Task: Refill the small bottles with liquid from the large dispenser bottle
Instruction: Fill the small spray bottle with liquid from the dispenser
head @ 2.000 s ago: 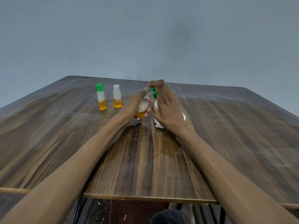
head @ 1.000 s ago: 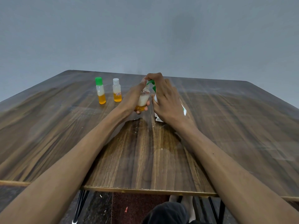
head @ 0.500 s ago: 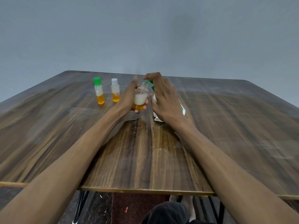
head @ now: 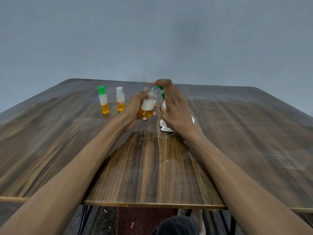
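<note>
At about twelve o'clock from where the person sits, both hands meet over the middle of the wooden worktop [head: 152, 167]. The left hand [head: 135, 106] is wrapped round an uncapped small bottle [head: 148, 106], clear plastic, amber liquid at the bottom and white foam above it, tilted so its open neck sits right under the green pump nozzle [head: 158, 87]. The right hand [head: 174, 107] is closed over the large dispenser bottle [head: 165, 124], forefinger curled on top of the pump head and the rest of the hand down the white body, which stands on the worktop; most of that bottle is hidden behind the hand, so I can't say how full it is. Off at ten o'clock, well apart from the hands, stand two more small bottles, one with a green cap [head: 103, 100] and one with a white cap [head: 120, 99], both upright, capped and part-filled. The little bottle looks light and thin-walled, likely to give if squeezed, and probably slick if any liquid has run down it; holding it round the lower belly, as now, seems right. There is a wet-looking patch [head: 152, 145] on the worktop just nearer than the hands, so drips are a fair risk. The dispenser looks stiff enough to take a firm downward press.
</note>
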